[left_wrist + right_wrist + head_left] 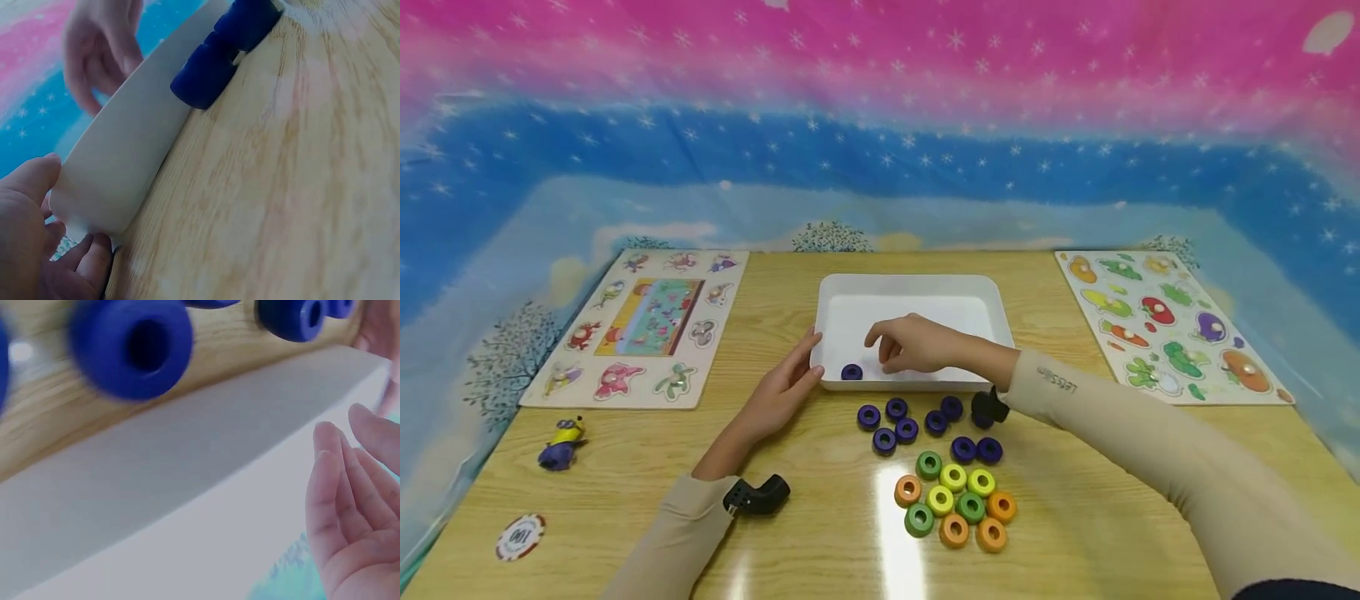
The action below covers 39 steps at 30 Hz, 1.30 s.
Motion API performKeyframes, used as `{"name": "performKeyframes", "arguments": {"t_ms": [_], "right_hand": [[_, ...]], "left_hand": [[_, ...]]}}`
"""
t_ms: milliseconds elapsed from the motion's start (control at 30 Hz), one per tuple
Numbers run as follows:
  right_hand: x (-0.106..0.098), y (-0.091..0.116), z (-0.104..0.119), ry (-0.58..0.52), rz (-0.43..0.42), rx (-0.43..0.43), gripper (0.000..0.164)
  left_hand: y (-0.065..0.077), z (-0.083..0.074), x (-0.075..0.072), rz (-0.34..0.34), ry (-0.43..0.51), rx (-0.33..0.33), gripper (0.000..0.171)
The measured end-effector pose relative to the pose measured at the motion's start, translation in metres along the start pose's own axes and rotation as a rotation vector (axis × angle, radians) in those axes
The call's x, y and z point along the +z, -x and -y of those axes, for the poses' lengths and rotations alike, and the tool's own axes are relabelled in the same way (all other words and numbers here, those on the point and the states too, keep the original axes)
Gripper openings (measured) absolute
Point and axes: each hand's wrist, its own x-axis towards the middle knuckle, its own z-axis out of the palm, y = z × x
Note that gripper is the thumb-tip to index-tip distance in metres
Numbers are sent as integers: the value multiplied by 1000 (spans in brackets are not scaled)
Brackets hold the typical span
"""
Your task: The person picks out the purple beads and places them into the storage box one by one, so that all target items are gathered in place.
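A white rectangular tray sits on the wooden table. My left hand holds its near left corner, thumb at the front wall and fingers along the side; in the left wrist view the thumb touches the rim and fingertips curl by the base. Over the tray hovers my right hand, fingers loosely bent, with nothing visible between them; the right wrist view shows its fingers apart from the thumb. One dark purple ring lies inside the tray near the front left. Several more purple rings lie just outside the front wall.
Green, yellow and orange rings cluster nearer me. Picture puzzle boards lie left and right. A small yellow-and-blue toy figure and a round chip marked 100 are at the left. A patterned cloth hangs behind.
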Motion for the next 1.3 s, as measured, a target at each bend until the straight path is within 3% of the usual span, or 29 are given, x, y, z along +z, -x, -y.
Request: {"name": "performKeyframes", "arguments": {"t_ms": [133, 233, 433, 567, 800, 967, 1167, 1300], "right_hand": [[-12, 34, -5, 0, -85, -65, 24], [-16, 62, -13, -37, -104, -109, 19], [-3, 110, -34, -136, -11, -136, 23], [15, 129, -47, -175, 30, -101, 28], [39, 137, -57, -188, 32, -32, 31], [45, 139, -58, -168, 2, -27, 30], [30, 139, -51, -128, -44, -12, 30], [10, 127, -43, -103, -105, -19, 31]], "left_hand": [[1, -1, -1, -10, -14, -6, 48], [1, -2, -1, -14, -17, -3, 48], [0, -3, -2, -21, -24, 1, 48], [0, -3, -1, -24, -25, -2, 47], [0, -5, -2, -24, -31, -9, 47], [-1, -5, 0, -13, -25, -2, 47], [-1, -5, 2, -12, -17, -15, 46], [-2, -4, 2, -10, -16, -9, 46]]}}
